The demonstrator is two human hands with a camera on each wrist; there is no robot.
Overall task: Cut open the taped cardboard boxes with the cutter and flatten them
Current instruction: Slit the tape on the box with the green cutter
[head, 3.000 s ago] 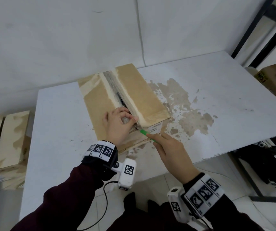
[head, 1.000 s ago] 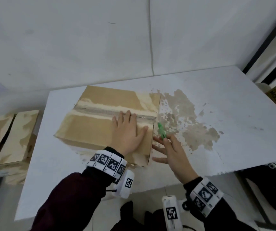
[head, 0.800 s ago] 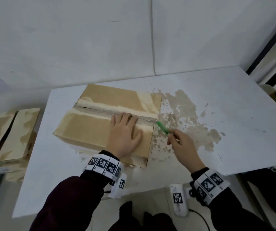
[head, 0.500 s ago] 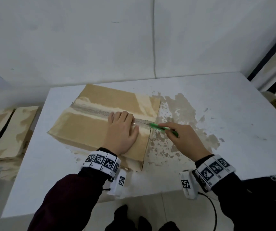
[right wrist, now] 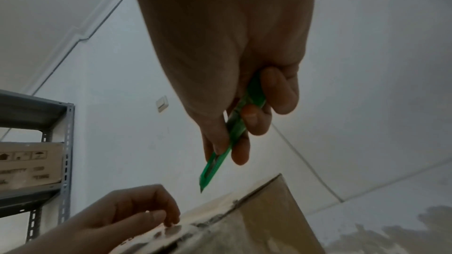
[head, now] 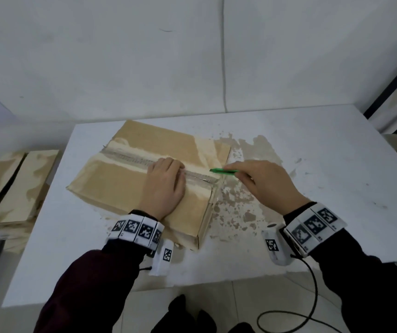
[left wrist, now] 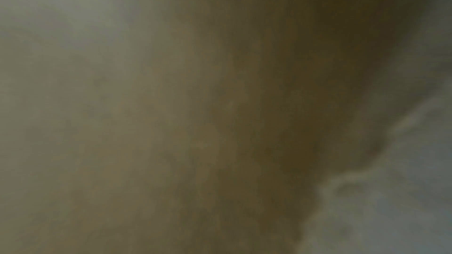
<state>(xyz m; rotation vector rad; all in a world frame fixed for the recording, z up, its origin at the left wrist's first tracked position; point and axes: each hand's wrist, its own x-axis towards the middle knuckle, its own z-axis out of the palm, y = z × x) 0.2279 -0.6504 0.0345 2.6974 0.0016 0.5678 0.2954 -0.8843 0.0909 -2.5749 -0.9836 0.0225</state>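
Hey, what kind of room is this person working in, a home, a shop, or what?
Probably a storeroom or packing area. A metal rack holds a printed carton, more cardboard boxes sit beside the worn white table, and the walls are bare white.

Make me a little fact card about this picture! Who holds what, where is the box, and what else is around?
box: cardboard box, taped seam on top, lying on the white table
left hand: left hand rests on the box top by the seam
right hand: right hand grips the green cutter
cutter tip: just above the box's right end, not touching
nearby: more boxes left of the table
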